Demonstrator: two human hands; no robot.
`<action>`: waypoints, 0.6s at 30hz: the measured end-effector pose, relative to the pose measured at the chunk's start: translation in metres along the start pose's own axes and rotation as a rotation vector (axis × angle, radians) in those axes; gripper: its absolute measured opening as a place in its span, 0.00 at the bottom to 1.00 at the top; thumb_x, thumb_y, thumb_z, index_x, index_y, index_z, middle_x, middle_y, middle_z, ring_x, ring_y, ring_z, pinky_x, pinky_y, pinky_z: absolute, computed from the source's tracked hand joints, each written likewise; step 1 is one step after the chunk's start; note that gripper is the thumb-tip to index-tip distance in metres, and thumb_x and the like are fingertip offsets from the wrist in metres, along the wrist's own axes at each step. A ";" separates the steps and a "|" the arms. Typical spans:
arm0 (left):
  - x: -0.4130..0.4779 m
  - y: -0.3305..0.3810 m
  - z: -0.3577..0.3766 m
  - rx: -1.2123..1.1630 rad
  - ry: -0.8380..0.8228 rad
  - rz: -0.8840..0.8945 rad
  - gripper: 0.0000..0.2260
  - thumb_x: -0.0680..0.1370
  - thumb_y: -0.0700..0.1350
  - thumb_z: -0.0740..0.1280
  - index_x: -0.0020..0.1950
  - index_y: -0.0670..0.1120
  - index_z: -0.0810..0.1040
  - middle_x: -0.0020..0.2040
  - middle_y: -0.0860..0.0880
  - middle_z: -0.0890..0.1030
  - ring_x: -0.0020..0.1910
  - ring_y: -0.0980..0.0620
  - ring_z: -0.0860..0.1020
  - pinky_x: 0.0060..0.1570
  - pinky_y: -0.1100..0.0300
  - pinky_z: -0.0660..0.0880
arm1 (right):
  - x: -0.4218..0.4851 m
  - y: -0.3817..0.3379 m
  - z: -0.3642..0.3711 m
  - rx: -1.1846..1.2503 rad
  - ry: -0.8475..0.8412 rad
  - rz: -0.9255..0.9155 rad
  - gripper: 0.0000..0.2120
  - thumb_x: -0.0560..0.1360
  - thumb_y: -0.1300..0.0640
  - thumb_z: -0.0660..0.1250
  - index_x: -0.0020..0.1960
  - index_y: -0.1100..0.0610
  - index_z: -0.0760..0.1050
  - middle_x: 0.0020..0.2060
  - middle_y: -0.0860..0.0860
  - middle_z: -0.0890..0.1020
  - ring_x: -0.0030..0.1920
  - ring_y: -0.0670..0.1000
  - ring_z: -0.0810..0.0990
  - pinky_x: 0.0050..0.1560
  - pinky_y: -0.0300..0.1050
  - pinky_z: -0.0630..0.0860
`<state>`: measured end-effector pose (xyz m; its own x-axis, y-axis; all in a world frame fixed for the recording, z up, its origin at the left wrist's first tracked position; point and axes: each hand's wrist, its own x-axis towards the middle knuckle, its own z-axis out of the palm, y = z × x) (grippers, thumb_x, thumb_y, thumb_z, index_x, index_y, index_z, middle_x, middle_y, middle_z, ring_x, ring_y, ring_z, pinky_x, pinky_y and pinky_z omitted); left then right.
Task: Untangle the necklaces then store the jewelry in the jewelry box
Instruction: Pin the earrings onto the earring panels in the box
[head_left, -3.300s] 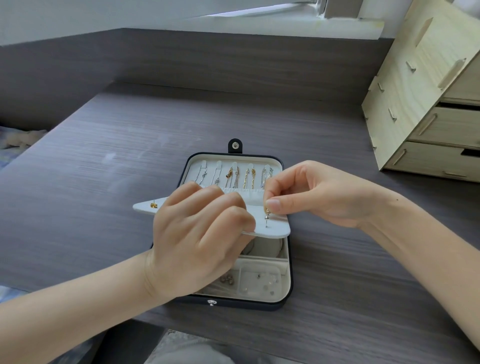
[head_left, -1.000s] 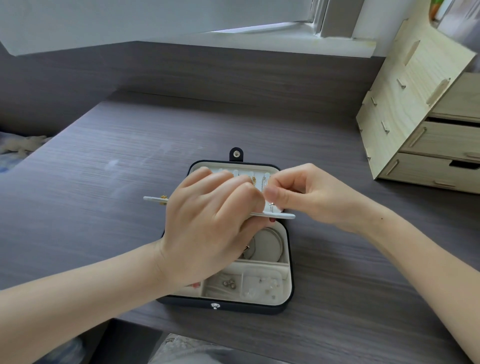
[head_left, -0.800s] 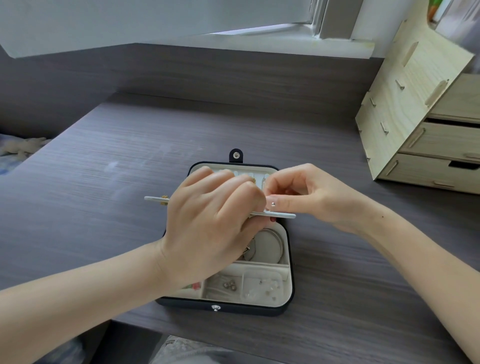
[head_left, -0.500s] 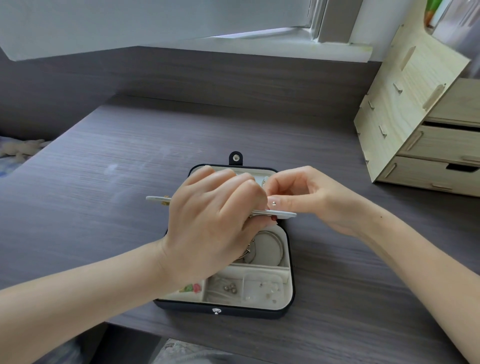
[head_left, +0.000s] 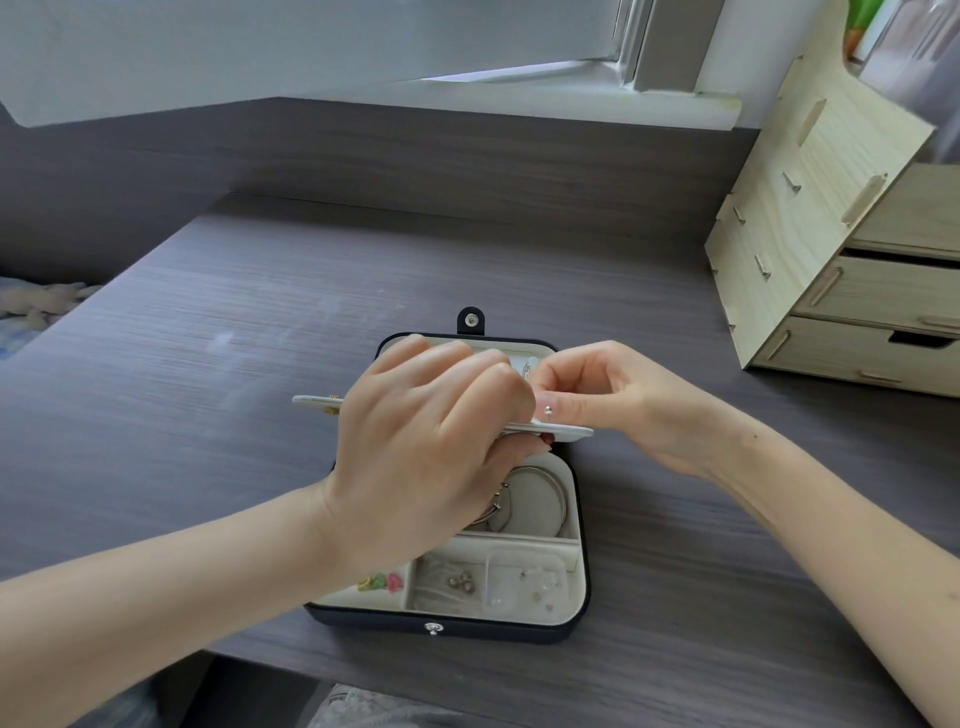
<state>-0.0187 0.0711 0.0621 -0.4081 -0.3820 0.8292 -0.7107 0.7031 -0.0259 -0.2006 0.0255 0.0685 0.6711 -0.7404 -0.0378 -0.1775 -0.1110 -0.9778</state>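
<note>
At the middle of the desk (head_left: 208, 364): the jewelry box (head_left: 519, 629) lies open, its lid (head_left: 540, 349) laid back toward twelve o'clock and its front clasp toward six.
Over the box: a white earring panel (head_left: 311, 400) is held almost level, running from nine o'clock to three across the tray.
Left hand (head_left: 426, 447): fingers curled over the panel's middle, gripping it from above and hiding most of it.
Right hand (head_left: 623, 400): thumb and forefinger pinch a small stud earring (head_left: 547, 410) just above the panel's three o'clock end.
Already stored: a gold earring (head_left: 332, 408) hangs at the panel's nine o'clock end, a bangle (head_left: 558, 488) lies in the tray's large compartment, and coloured pieces (head_left: 382, 582) lie in a small one at seven o'clock.
Necklaces: one chain (head_left: 527, 368) shows in the lid between the hands; the rest is hidden.
Step in hand: likely seating the stud in the panel, late in the storing stage.
Next move calls for: a steady panel, the post kept square to its hole, and perhaps a backing fitted from below.
At two o'clock from the box: a pale wooden drawer unit (head_left: 831, 291), well apart.
</note>
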 end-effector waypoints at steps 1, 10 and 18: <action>0.000 0.000 0.000 0.000 0.000 0.001 0.16 0.72 0.50 0.73 0.40 0.46 0.66 0.30 0.49 0.76 0.29 0.49 0.70 0.35 0.58 0.61 | 0.000 0.000 0.000 -0.004 0.007 0.005 0.09 0.71 0.55 0.66 0.33 0.52 0.74 0.30 0.46 0.73 0.33 0.45 0.69 0.37 0.34 0.66; 0.001 -0.001 0.000 -0.010 -0.007 0.000 0.15 0.72 0.50 0.73 0.40 0.46 0.67 0.30 0.49 0.75 0.31 0.51 0.68 0.34 0.58 0.61 | -0.004 -0.003 -0.002 0.005 0.002 -0.002 0.05 0.72 0.56 0.65 0.39 0.57 0.75 0.33 0.48 0.74 0.36 0.46 0.70 0.38 0.34 0.67; 0.053 -0.020 0.006 -0.024 -0.381 -0.361 0.20 0.63 0.54 0.77 0.41 0.50 0.68 0.31 0.57 0.71 0.32 0.54 0.66 0.33 0.59 0.53 | -0.032 0.009 -0.063 -0.817 0.565 0.221 0.05 0.75 0.54 0.67 0.42 0.50 0.80 0.36 0.43 0.80 0.38 0.44 0.77 0.40 0.39 0.73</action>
<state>-0.0296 0.0332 0.1031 -0.3219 -0.7906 0.5209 -0.8331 0.4979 0.2409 -0.2692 0.0067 0.0741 0.1633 -0.9805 0.1091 -0.8355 -0.1963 -0.5132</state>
